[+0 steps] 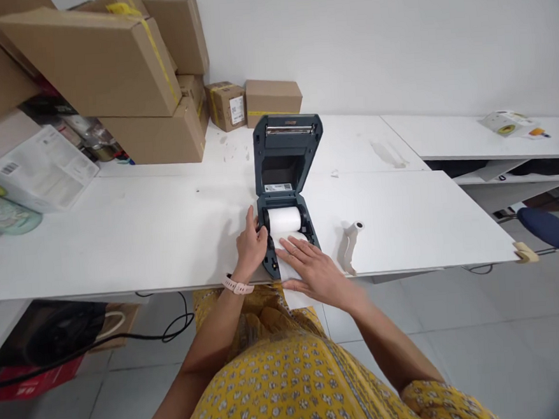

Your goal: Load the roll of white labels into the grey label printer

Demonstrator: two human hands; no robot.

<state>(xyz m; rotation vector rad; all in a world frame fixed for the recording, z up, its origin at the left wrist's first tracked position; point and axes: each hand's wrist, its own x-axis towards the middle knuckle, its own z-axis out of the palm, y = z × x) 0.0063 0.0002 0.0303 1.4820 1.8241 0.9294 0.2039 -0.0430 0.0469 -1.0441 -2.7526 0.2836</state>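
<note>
A dark grey label printer (pixel 313 229) stands near the table's front edge with its lid (pixel 289 151) raised. Inside it sits a white paper roll (pixel 284 219), and a loose paper strip (pixel 291 274) runs from it over the front edge. My left hand (pixel 250 246) is at the printer's left side, index finger stretched out and thumb apart on the rim; its other fingers are partly hidden. Flat across the strip lies my right hand (pixel 312 271), fingers extended, covering part of the paper.
A small white paper core (pixel 358 226) with a curled strip lies right of the printer. Cardboard boxes (pixel 154 135) are stacked at the back left, beside a white box (pixel 42 168) and a green bottle (pixel 6 209). A blue stool (pixel 551 229) stands at right.
</note>
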